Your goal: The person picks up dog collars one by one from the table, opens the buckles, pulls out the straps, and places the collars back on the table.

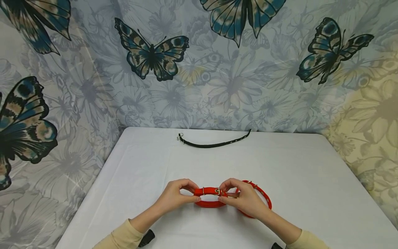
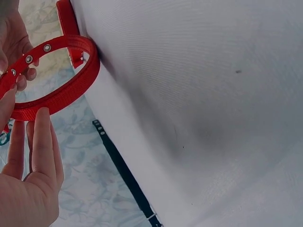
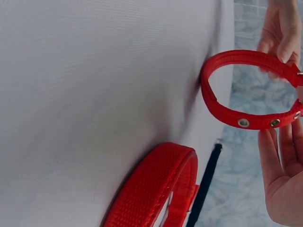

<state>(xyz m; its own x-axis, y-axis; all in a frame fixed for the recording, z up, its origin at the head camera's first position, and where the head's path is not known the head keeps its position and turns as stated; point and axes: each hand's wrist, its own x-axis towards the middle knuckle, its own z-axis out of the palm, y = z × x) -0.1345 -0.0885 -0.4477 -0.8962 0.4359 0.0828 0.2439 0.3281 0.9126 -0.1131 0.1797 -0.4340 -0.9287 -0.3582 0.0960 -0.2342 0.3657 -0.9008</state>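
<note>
A red pet collar [image 1: 210, 204] with metal eyelets and a buckle [image 1: 218, 191] is bent into a closed loop between both hands, above the table. My left hand [image 1: 174, 195] pinches its left side between thumb and fingers. On the opposite side, my right hand [image 1: 247, 200] pinches the collar beside the buckle. The right wrist view shows the eyelets [image 3: 243, 123] along the strap of the held collar. Behind and beside the right hand, a second red collar [image 1: 264, 194] stands looped on the table, partly covered by that hand.
Along the far edge of the white table [image 1: 140, 166] lies a black collar [image 1: 205, 146], stretched out in a shallow curve. A cloth with butterflies [image 1: 152, 57] hangs behind the table. Small black pieces [image 1: 147, 238] show beside the sleeves.
</note>
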